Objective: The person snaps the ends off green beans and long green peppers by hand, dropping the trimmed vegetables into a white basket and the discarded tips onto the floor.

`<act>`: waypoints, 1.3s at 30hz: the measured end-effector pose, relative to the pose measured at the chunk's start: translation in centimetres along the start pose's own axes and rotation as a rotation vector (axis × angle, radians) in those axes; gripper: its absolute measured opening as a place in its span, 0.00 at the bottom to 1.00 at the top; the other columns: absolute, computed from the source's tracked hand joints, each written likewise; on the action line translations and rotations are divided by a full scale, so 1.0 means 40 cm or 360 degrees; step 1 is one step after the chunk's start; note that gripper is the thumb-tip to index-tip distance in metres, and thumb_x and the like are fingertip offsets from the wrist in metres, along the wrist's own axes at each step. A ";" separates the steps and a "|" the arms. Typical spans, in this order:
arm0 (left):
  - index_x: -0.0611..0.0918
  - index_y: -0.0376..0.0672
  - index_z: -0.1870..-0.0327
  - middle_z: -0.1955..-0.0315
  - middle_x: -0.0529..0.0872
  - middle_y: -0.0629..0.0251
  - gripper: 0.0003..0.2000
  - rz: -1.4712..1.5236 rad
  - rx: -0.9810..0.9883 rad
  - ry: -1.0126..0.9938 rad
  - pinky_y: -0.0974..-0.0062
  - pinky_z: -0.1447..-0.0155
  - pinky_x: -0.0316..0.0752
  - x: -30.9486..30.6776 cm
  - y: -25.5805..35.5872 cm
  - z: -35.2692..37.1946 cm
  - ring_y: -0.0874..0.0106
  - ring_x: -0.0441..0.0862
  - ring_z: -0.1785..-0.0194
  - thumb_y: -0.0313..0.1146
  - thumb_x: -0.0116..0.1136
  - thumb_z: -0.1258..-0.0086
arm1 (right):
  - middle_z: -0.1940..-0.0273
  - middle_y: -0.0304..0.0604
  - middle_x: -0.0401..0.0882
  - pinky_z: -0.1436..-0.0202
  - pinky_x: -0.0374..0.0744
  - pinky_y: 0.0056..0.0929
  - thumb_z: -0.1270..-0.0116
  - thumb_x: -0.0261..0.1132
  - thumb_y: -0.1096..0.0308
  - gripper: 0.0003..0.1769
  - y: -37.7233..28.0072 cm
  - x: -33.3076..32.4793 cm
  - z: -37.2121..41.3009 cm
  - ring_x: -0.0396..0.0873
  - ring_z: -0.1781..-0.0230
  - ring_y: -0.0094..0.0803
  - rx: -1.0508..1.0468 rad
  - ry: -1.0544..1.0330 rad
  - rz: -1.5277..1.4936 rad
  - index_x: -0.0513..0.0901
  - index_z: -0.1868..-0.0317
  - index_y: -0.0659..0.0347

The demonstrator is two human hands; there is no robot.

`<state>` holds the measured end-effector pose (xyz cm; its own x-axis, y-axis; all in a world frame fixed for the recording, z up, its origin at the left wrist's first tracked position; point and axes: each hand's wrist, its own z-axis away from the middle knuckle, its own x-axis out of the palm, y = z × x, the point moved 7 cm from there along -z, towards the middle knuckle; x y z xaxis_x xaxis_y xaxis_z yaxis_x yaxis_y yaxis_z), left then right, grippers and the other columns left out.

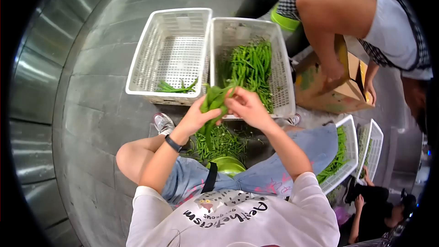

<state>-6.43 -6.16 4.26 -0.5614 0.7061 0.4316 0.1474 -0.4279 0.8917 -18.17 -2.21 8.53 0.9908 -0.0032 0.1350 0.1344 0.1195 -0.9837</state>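
Note:
My left hand (197, 115) is wrapped round a bunch of long green chili peppers (211, 103), held above the near edge of two white plastic baskets. My right hand (248, 108) is closed in a pinch at the upper right of the bunch, on the end of a green pepper. Its fingertips are partly hidden. In the left basket (131, 75) lie a few green peppers (176, 87) near the front wall. The right basket (287, 77) holds a large heap of green peppers (251, 66).
Green scraps (219, 142) litter the floor between my feet, before a green stool (228, 165). At right, a co-worker's hand (334, 72) rests by a cardboard box (320, 93). White baskets (352, 144) with green vegetables stand beside my leg; another person (379, 215) sits lower right.

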 end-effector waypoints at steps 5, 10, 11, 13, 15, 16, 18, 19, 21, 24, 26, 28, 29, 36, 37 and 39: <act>0.76 0.36 0.50 0.69 0.83 0.63 0.17 0.0015 -0.0076 0.0013 0.81 0.69 0.73 -0.005 -0.022 0.046 0.77 0.78 0.72 0.26 0.64 0.39 | 0.77 0.32 0.74 0.75 0.67 0.15 0.30 0.58 0.69 0.05 0.068 0.018 0.044 0.70 0.78 0.16 0.0077 0.0024 -0.0179 0.75 0.62 0.60; 0.76 0.35 0.55 0.67 0.82 0.61 0.16 0.0076 -0.0060 0.0011 0.78 0.70 0.75 -0.002 -0.014 0.068 0.73 0.80 0.68 0.30 0.66 0.41 | 0.79 0.35 0.71 0.79 0.62 0.18 0.30 0.58 0.67 0.05 0.111 0.049 0.061 0.66 0.81 0.19 0.0244 0.0000 -0.0961 0.74 0.63 0.59; 0.76 0.35 0.55 0.68 0.81 0.61 0.16 0.0107 -0.0045 0.0006 0.79 0.70 0.74 -0.010 -0.023 0.070 0.73 0.79 0.68 0.30 0.66 0.41 | 0.80 0.35 0.69 0.78 0.63 0.20 0.30 0.57 0.67 0.06 0.122 0.051 0.056 0.65 0.81 0.21 0.0257 0.0006 -0.1207 0.73 0.63 0.60; 0.76 0.36 0.55 0.68 0.80 0.62 0.16 0.0224 -0.0035 -0.0012 0.79 0.70 0.73 -0.028 -0.038 0.070 0.74 0.78 0.69 0.30 0.66 0.41 | 0.80 0.35 0.68 0.78 0.63 0.21 0.30 0.56 0.66 0.07 0.105 0.053 0.049 0.64 0.82 0.21 0.0188 -0.0030 -0.1265 0.73 0.63 0.60; 0.75 0.36 0.56 0.69 0.79 0.62 0.14 0.0314 -0.0009 0.0033 0.80 0.69 0.71 -0.040 -0.032 0.068 0.75 0.76 0.71 0.30 0.64 0.39 | 0.80 0.34 0.69 0.78 0.61 0.19 0.31 0.57 0.64 0.09 0.117 0.041 0.047 0.62 0.83 0.19 0.0172 0.0046 -0.1077 0.74 0.66 0.60; 0.75 0.37 0.56 0.69 0.79 0.62 0.14 0.0297 0.0010 0.0103 0.80 0.69 0.71 -0.052 -0.030 0.064 0.75 0.76 0.72 0.30 0.63 0.38 | 0.81 0.33 0.70 0.79 0.60 0.18 0.32 0.59 0.63 0.10 0.142 0.030 0.052 0.62 0.83 0.17 0.0276 0.0069 -0.0707 0.74 0.69 0.59; 0.74 0.38 0.56 0.69 0.79 0.62 0.12 0.0235 0.0044 0.0217 0.80 0.68 0.70 -0.076 -0.024 0.058 0.76 0.75 0.72 0.31 0.62 0.36 | 0.81 0.30 0.70 0.80 0.59 0.16 0.33 0.62 0.64 0.12 0.174 0.027 0.064 0.64 0.83 0.14 0.0434 -0.0051 -0.0045 0.73 0.72 0.58; 0.74 0.38 0.55 0.69 0.80 0.63 0.13 0.0240 0.0029 0.0252 0.80 0.68 0.70 -0.083 -0.021 0.057 0.77 0.75 0.72 0.32 0.62 0.36 | 0.81 0.29 0.70 0.79 0.59 0.15 0.34 0.64 0.64 0.12 0.183 0.036 0.074 0.65 0.81 0.13 0.0500 -0.0190 0.0248 0.73 0.73 0.58; 0.74 0.38 0.55 0.69 0.80 0.64 0.13 0.0134 -0.0006 0.0267 0.81 0.69 0.70 -0.095 -0.026 0.050 0.78 0.75 0.72 0.32 0.62 0.36 | 0.84 0.27 0.67 0.80 0.59 0.17 0.37 0.68 0.61 0.16 0.225 0.037 0.088 0.62 0.83 0.13 0.0439 -0.0296 0.0697 0.73 0.77 0.61; 0.75 0.39 0.54 0.69 0.80 0.66 0.14 0.0079 -0.0059 0.0256 0.81 0.69 0.71 -0.085 -0.032 0.043 0.79 0.75 0.72 0.32 0.63 0.36 | 0.86 0.37 0.71 0.77 0.71 0.24 0.43 0.71 0.59 0.17 0.224 0.038 0.099 0.71 0.84 0.23 0.0354 -0.0309 0.1162 0.77 0.76 0.65; 0.75 0.39 0.53 0.68 0.80 0.67 0.14 0.0031 -0.0071 0.0235 0.81 0.69 0.71 -0.083 -0.043 0.035 0.80 0.75 0.71 0.32 0.63 0.36 | 0.85 0.39 0.72 0.75 0.73 0.25 0.44 0.71 0.59 0.17 0.231 0.046 0.099 0.72 0.84 0.25 0.0462 -0.0428 0.1297 0.79 0.71 0.65; 0.75 0.39 0.50 0.67 0.81 0.69 0.17 -0.0065 -0.0111 0.0198 0.83 0.69 0.71 -0.085 -0.063 0.031 0.81 0.75 0.70 0.33 0.64 0.37 | 0.81 0.39 0.74 0.75 0.73 0.23 0.45 0.71 0.60 0.18 0.182 0.042 0.086 0.73 0.82 0.23 0.0282 -0.0143 0.1188 0.79 0.63 0.65; 0.74 0.39 0.49 0.66 0.81 0.69 0.18 -0.0111 -0.0114 0.0186 0.83 0.69 0.71 -0.082 -0.069 0.030 0.81 0.76 0.69 0.33 0.64 0.37 | 0.80 0.39 0.75 0.75 0.73 0.22 0.45 0.72 0.60 0.19 0.160 0.034 0.077 0.73 0.82 0.22 0.0190 0.0000 0.1132 0.79 0.60 0.65; 0.72 0.39 0.44 0.64 0.81 0.70 0.20 -0.0313 -0.0195 0.0054 0.85 0.70 0.72 -0.049 -0.087 0.041 0.82 0.77 0.66 0.37 0.62 0.34 | 0.74 0.34 0.78 0.76 0.67 0.14 0.33 0.61 0.70 0.09 0.138 -0.008 0.039 0.69 0.79 0.14 0.0134 0.0280 0.0146 0.76 0.55 0.65; 0.72 0.38 0.44 0.64 0.80 0.70 0.20 -0.0276 -0.0204 0.0040 0.85 0.70 0.72 -0.047 -0.090 0.044 0.81 0.78 0.67 0.37 0.61 0.33 | 0.74 0.35 0.79 0.77 0.66 0.14 0.33 0.61 0.70 0.08 0.142 -0.007 0.039 0.70 0.79 0.15 0.0154 0.0247 0.0145 0.76 0.56 0.64; 0.72 0.38 0.44 0.64 0.80 0.69 0.19 -0.0197 -0.0222 0.0016 0.84 0.71 0.71 -0.042 -0.099 0.050 0.81 0.78 0.67 0.36 0.60 0.32 | 0.73 0.38 0.78 0.79 0.64 0.14 0.32 0.58 0.72 0.06 0.156 -0.006 0.046 0.70 0.79 0.17 0.0201 0.0260 -0.0078 0.75 0.58 0.64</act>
<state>-4.45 -4.50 0.27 -0.5766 0.7526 0.3179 -0.0372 -0.4129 0.9100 -17.58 0.38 2.60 0.9735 -0.1715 0.1511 0.1898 0.2387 -0.9524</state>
